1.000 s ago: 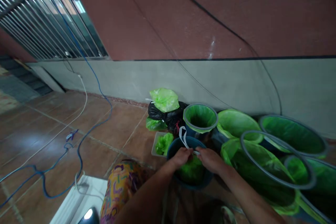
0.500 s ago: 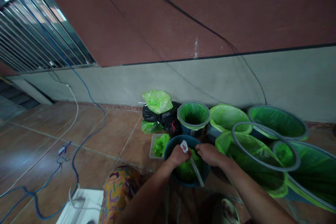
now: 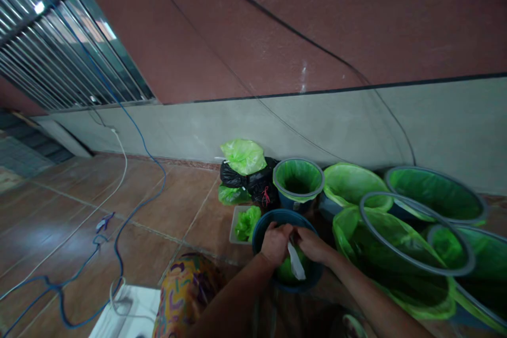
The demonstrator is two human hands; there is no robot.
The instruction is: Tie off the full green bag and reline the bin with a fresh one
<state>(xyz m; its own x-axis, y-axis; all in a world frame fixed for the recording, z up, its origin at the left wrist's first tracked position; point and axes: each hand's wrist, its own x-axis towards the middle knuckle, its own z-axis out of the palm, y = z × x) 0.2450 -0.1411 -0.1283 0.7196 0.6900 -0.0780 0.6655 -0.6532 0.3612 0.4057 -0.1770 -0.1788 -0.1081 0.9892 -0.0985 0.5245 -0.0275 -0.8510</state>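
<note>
Both hands meet over a dark blue bucket [image 3: 261, 224] on the floor. My left hand [image 3: 276, 243] is closed, its fingertips against those of my right hand [image 3: 311, 245], which is closed too. From between them a thin white plastic strip [image 3: 296, 265] hangs down into the bucket; its upper end is hidden by the fingers. Under the hands, inside the bucket, lies a light green plastic bag [image 3: 284, 273]. Just left of the bucket is a white tray [image 3: 233, 227] with crumpled green bags [image 3: 246, 223] in it.
To the right stand several bins lined with green bags; a loose grey rim ring [image 3: 415, 265] lies tilted across one. Behind the tray, tied black bags [image 3: 259, 182] and a green bag [image 3: 243, 156] rest by the wall. Blue hose [image 3: 119, 245] crosses the left floor near a white board [image 3: 129, 314].
My hands have come together, the right moving left to meet the left. The white strip's looped top end is now hidden between the fingers. The view has shifted slightly.
</note>
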